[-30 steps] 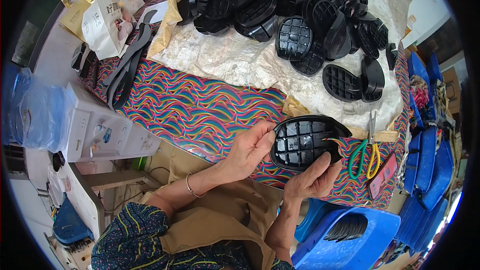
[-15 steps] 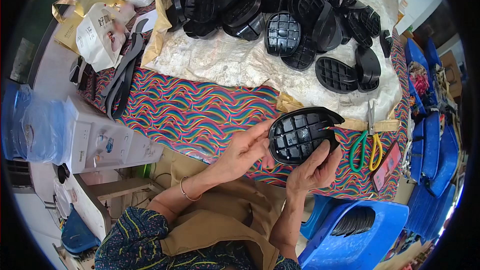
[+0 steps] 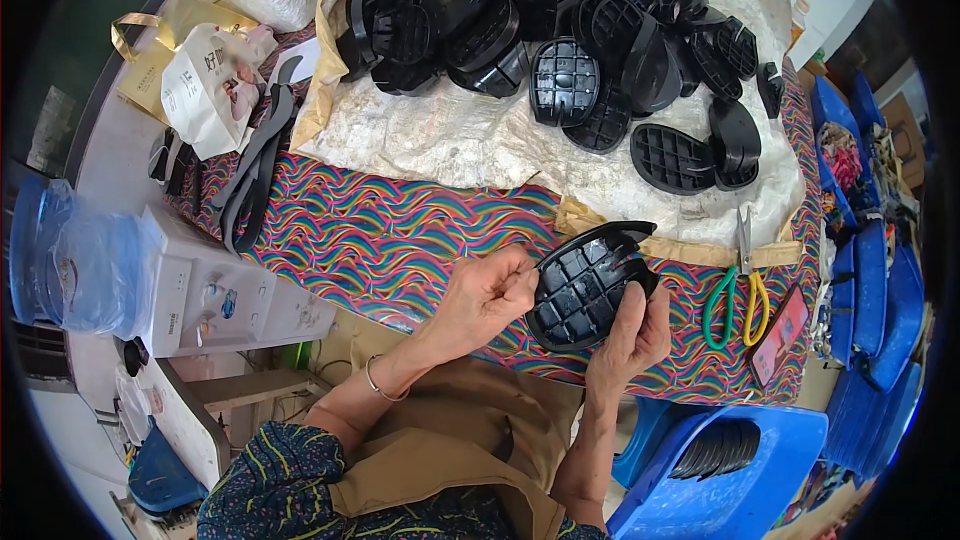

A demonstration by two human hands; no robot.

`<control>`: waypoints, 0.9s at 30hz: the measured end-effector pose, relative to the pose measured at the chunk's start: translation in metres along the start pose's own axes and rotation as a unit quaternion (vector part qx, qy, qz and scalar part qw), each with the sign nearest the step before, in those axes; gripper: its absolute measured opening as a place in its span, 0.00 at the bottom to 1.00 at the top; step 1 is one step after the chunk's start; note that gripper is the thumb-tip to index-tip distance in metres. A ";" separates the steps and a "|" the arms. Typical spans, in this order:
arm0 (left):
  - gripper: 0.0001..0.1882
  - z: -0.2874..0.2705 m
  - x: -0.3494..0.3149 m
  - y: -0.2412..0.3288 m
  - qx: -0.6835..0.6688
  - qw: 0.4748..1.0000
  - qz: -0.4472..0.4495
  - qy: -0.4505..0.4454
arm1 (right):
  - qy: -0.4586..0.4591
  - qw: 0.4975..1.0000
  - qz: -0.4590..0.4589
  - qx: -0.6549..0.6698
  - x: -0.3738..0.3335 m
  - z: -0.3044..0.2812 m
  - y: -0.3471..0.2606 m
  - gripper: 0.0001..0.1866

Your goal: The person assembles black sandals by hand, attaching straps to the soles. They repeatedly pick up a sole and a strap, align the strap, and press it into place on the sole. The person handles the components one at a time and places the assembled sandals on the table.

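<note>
Clasped between thumb and fingers of our right hand (image 3: 632,335) is a glossy black, rounded moulded piece with a gridded hollow face (image 3: 585,290), tilted above the near edge of the rainbow-wave patterned tablecloth (image 3: 420,240). Our left hand (image 3: 482,302), fingers curled in, meets its left rim; we cannot tell whether those fingertips pinch it. Just beyond lies a stained off-white sheet (image 3: 430,135), bearing a heap of similar black gridded pieces (image 3: 565,85). To our right rest metal scissors with one green and one yellow handle loop (image 3: 757,305), near a flat pinkish-red phone (image 3: 780,340). Below the table edge stands a bright blue plastic bin (image 3: 775,460) with thin black curved pieces (image 3: 718,448) inside. Well to our left lie long dark-grey strips (image 3: 255,175).
</note>
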State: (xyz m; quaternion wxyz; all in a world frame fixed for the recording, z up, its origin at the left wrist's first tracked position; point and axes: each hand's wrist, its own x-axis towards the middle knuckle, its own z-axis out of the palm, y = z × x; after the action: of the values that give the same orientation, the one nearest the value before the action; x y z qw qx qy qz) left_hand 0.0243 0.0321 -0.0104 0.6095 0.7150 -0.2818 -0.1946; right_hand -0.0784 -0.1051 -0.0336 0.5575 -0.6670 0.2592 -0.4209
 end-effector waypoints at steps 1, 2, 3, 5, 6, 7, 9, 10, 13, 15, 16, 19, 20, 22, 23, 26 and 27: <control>0.11 -0.001 0.001 -0.001 0.021 1.000 0.008 0.005 | -0.005 1.000 0.000 0.006 0.000 0.000 0.000 0.12; 0.12 -0.002 0.001 -0.001 0.042 0.999 0.015 0.011 | -0.011 1.000 -0.001 0.013 0.000 -0.001 0.002 0.12; 0.13 -0.002 0.001 -0.001 0.036 0.999 0.014 0.016 | -0.017 1.000 -0.002 0.021 -0.001 -0.001 0.005 0.12; 0.16 -0.001 0.000 0.000 0.023 0.999 0.012 0.026 | -0.028 0.999 -0.002 0.032 -0.001 -0.002 0.006 0.12; 0.16 -0.002 0.000 0.000 0.028 0.999 0.001 0.024 | -0.034 0.999 -0.001 0.036 -0.001 -0.002 0.004 0.12; 0.17 -0.002 0.001 0.000 0.033 0.999 -0.009 0.021 | -0.040 0.998 0.000 0.039 0.000 -0.003 0.002 0.12; 0.18 -0.004 0.003 0.001 0.038 0.999 -0.030 0.012 | -0.050 0.998 0.004 0.036 0.001 -0.003 -0.001 0.12; 0.18 -0.006 0.003 0.003 0.038 0.998 -0.042 0.006 | -0.056 0.998 0.005 0.034 0.001 -0.003 -0.001 0.12; 0.17 -0.012 0.007 0.002 0.047 0.997 -0.063 -0.005 | -0.101 0.995 0.014 0.023 -0.003 -0.004 0.002 0.12; 0.15 -0.014 0.010 0.003 0.057 0.997 -0.050 -0.002 | -0.105 0.991 0.054 0.066 -0.005 -0.001 0.004 0.11; 0.13 -0.011 0.010 0.004 0.062 0.998 -0.033 0.004 | -0.117 0.987 0.070 0.082 -0.006 0.000 0.002 0.11; 0.09 -0.009 0.014 0.005 0.011 0.999 -0.035 -0.025 | -0.174 0.971 0.120 0.110 0.002 0.002 -0.005 0.11; 0.10 -0.010 0.015 0.000 -0.047 0.996 -0.053 -0.046 | -0.196 0.964 0.137 0.116 0.006 0.004 -0.007 0.12; 0.12 -0.013 0.016 0.004 -0.140 0.984 -0.076 -0.072 | -0.208 0.949 0.165 0.169 0.007 0.008 0.006 0.14; 0.12 -0.012 0.016 0.008 -0.131 0.989 -0.062 -0.042 | -0.212 0.941 0.178 0.193 0.009 0.009 0.009 0.16; 0.11 -0.015 0.010 0.014 -0.125 0.990 -0.036 0.052 | -0.177 0.890 0.279 0.315 0.011 0.009 0.000 0.22; 0.11 -0.014 0.009 0.015 -0.126 0.989 -0.017 0.079 | -0.176 0.864 0.304 0.360 0.013 0.006 -0.001 0.23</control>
State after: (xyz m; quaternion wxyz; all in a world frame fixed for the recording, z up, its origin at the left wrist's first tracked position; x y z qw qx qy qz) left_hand 0.0376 0.0356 0.0077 0.7117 0.6505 -0.1939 -0.1811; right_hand -0.0665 -0.1117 -0.0291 0.8955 -0.3710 0.1774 -0.1702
